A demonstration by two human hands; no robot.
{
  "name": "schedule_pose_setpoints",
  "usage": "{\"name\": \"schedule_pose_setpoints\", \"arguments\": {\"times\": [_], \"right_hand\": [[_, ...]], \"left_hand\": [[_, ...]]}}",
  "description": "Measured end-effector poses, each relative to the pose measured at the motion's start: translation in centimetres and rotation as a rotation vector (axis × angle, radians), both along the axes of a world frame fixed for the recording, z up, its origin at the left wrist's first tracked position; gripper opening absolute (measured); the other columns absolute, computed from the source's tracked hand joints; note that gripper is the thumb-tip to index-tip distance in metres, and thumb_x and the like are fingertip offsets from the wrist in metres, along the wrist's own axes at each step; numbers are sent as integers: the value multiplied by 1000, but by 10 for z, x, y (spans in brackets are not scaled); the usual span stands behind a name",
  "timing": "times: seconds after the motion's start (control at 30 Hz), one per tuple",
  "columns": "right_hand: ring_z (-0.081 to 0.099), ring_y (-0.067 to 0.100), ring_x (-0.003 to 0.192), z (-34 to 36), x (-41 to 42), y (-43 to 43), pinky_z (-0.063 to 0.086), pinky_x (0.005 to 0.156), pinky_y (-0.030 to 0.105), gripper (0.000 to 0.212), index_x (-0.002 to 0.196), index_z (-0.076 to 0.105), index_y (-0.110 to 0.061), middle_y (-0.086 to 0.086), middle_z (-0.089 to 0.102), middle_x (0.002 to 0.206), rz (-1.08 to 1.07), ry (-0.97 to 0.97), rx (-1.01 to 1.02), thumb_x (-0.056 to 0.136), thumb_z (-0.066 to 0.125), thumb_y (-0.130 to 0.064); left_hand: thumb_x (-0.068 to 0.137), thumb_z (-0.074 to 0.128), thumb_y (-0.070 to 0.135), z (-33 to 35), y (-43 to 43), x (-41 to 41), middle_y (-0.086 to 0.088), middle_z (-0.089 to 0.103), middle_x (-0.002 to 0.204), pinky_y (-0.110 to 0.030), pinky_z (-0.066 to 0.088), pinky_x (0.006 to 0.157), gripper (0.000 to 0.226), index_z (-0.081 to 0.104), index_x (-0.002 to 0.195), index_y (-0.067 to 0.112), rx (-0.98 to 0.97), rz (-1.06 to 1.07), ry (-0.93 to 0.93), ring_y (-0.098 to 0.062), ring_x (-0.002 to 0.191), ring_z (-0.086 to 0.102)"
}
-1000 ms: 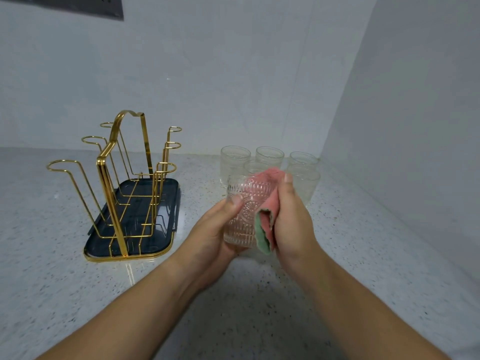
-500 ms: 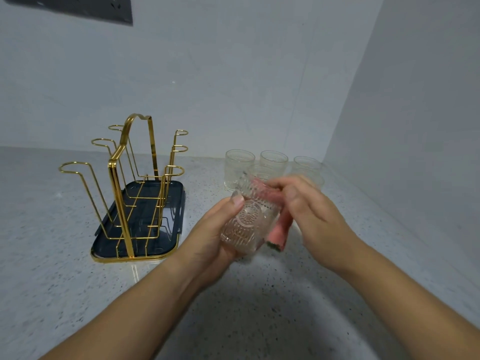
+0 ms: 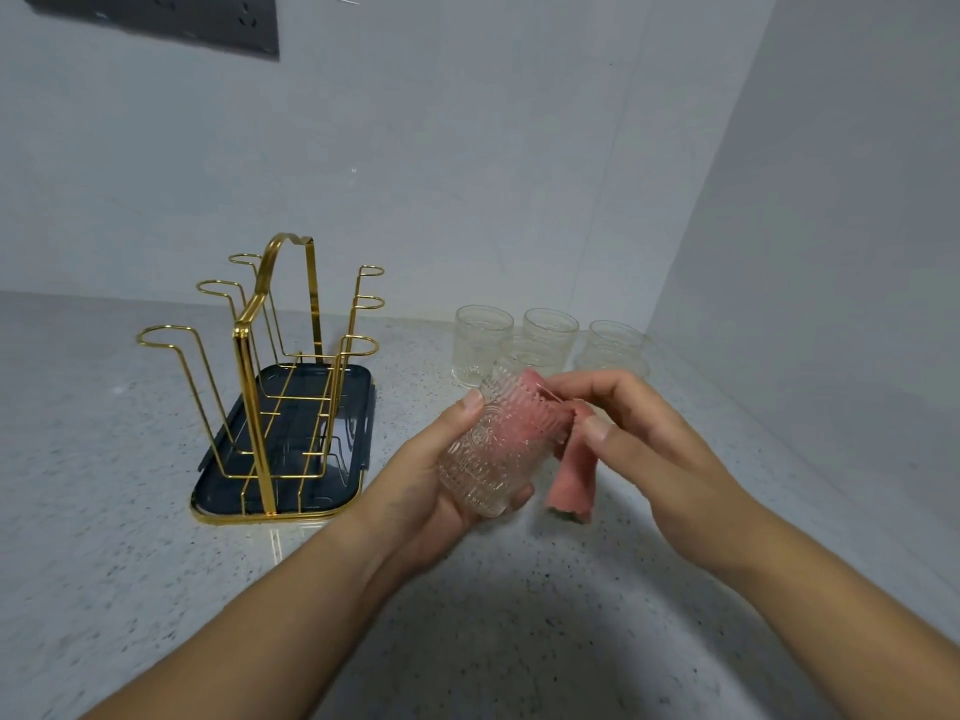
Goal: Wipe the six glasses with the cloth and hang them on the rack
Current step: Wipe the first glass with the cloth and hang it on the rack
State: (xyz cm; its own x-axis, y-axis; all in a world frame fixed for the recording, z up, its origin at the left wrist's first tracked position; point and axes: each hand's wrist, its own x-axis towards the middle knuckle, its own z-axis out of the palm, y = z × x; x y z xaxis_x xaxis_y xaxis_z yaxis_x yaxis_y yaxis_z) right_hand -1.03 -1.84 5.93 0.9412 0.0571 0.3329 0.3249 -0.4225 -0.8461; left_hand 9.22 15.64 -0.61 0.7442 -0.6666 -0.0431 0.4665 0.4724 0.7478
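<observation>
The glass (image 3: 493, 449) is held above the desk (image 3: 104, 485), in front of the person and just right of centre. It is tilted: its long axis runs from the base, low and towards the person, up to the mouth, which points away and to the right. The pink cloth (image 3: 571, 475) is pushed into that mouth, showing through the ribbed wall, and a tail of it hangs outside on the right.

The left hand (image 3: 421, 491) grips the glass round its lower body, thumb up the near side. The right hand (image 3: 639, 444) pinches the cloth at the rim.

The rack (image 3: 254, 407) stands on its dark tray (image 3: 234, 475) to the left of both hands, so the left hand, which carries the glass, is the nearer one. Its looped prongs point upward and no glass hangs on them. Hanging would likely mean turning the glass mouth-down first. Five other glasses (image 3: 483, 340) stand clustered just behind the hands.
</observation>
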Motion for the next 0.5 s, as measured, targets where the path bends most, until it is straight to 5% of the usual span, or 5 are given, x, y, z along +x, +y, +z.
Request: {"name": "schedule_pose_setpoints", "arguments": {"times": [0.1,0.23,0.4,0.5], "right_hand": [[62,-4,100,-2,3,-1,46,93,14,45,107,68,-16,9,61,107,-39,-54,-91,89,48,-51],[63,5,91,-6,2,-2,52,86,21,48,127,66,-22,13,63,92,-33,-78,-125,92,49,-50],[72,10,80,-3,-2,-6,55,84,26,42,127,65,-26,-12,74,82,-14,-57,-152,92,56,-47],[65,-6,68,6,-4,-3,48,68,7,28,118,69,-19,-33,66,77,67,-16,-270,99,62,-37]], "left_hand": [[77,74,45,1,0,-1,-17,74,126,-41,62,69,69,64,136,13,17,-13,16,-27,95,76],[71,79,46,0,0,0,-18,75,123,-42,62,69,73,65,134,13,8,-13,16,-30,95,76],[78,79,46,0,1,-4,-15,77,115,-42,61,70,61,68,129,13,16,-31,-13,-27,89,77],[88,72,51,1,1,-7,-19,73,125,-40,59,74,56,71,130,14,56,-80,-126,-26,95,73]]}}
